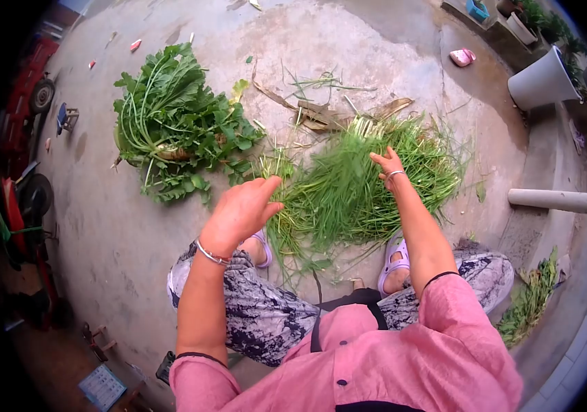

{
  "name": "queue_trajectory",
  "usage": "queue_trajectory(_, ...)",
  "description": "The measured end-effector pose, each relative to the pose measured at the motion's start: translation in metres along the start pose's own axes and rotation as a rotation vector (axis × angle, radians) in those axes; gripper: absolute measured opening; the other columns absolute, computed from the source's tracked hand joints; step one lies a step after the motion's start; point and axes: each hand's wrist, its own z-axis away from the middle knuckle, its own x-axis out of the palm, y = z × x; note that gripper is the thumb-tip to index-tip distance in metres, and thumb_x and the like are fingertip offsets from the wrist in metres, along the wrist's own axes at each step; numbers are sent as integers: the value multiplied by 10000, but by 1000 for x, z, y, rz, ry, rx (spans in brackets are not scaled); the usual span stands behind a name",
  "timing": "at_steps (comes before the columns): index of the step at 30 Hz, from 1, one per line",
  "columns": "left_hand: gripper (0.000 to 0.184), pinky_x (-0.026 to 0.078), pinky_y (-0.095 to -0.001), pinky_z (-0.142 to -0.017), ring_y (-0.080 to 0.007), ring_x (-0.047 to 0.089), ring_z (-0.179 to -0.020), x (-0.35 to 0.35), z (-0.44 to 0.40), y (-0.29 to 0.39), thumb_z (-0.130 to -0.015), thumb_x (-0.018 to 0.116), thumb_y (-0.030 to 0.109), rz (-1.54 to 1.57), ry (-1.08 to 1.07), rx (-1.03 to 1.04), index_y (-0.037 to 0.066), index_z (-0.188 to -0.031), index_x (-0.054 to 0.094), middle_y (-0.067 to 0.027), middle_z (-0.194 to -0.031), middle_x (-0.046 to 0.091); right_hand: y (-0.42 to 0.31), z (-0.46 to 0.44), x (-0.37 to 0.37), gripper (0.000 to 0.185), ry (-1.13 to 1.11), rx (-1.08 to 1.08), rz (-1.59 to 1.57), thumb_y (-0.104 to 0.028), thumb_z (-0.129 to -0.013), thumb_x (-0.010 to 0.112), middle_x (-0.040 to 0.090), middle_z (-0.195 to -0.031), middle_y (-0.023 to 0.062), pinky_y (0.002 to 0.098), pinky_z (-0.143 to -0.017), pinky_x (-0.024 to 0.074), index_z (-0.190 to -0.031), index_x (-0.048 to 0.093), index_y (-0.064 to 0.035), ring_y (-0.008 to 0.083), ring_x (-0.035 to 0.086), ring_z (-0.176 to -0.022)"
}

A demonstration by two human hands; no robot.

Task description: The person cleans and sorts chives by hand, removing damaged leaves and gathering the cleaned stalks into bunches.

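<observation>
A heap of long, thin chives (417, 154) lies on the concrete between my feet, with pale stalk ends toward the far side. Part of it, a bunch of chives (345, 172), looks smeared by motion. My right hand (389, 167) is over the heap's right part, fingers apart, with nothing visibly gripped. Nearer to me, my left hand (242, 209) hovers at the heap's left side, thumb spread from the fingers and nothing seen in it. Looser yellowish chives (280, 216) lie just beyond that hand.
A pile of leafy greens with pale roots (170, 123) lies at the left. Dry brown leaves (321, 117) are beyond the heap. A white bucket (541, 79), a pipe (558, 201) and wilted greens (530, 299) stand or lie at right. A red vehicle (26, 117) is far left.
</observation>
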Motion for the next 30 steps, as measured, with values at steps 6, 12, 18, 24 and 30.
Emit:
queue_trajectory(6, 384, 450, -405, -647, -334, 552, -774, -2, -6, 2, -771, 612, 191, 10, -20, 6, 51, -1108, 491, -145, -861, 569, 49, -36, -17, 439, 126, -64, 1, -131, -756, 656, 561, -1079, 85, 338, -754, 471, -1155, 505, -28, 190, 565, -916)
queue_trajectory(12, 397, 448, -408, -645, -338, 550, -768, 0, -10, 4, -762, 618, 181, 7, -83, -12, 45, -1111, 488, -152, -845, 566, 37, -30, 8, 233, 10, -74, -161, -22, -773, 559, 600, -781, 64, 223, -500, 465, -1005, 561, 6, 118, 560, -613)
queue_trajectory(18, 410, 446, -409, -650, -338, 548, -772, 0, -14, 6, -754, 623, 175, 20, -125, -37, 38, -1115, 489, -154, -845, 565, 36, -43, 42, 191, -21, -106, -74, -17, -775, 521, 579, -729, 63, 223, -476, 447, -957, 573, 7, 114, 527, -562)
queue_trajectory(24, 430, 442, -403, -648, -331, 541, -763, -4, -17, 5, -740, 633, 173, 41, -123, -10, 33, -1118, 485, -144, -820, 556, 28, -51, 72, 148, -49, -126, -75, -30, -787, 512, 574, -688, 56, 227, -444, 429, -918, 572, 4, 112, 515, -519)
queue_trajectory(30, 431, 438, -402, -640, -322, 538, -760, -2, -18, 6, -729, 638, 162, 42, -136, -27, 32, -1110, 486, -135, -816, 550, 23, -62, 84, 186, -139, -101, 57, -82, -817, 530, 604, -766, 56, 237, -487, 481, -977, 557, 9, 105, 558, -579)
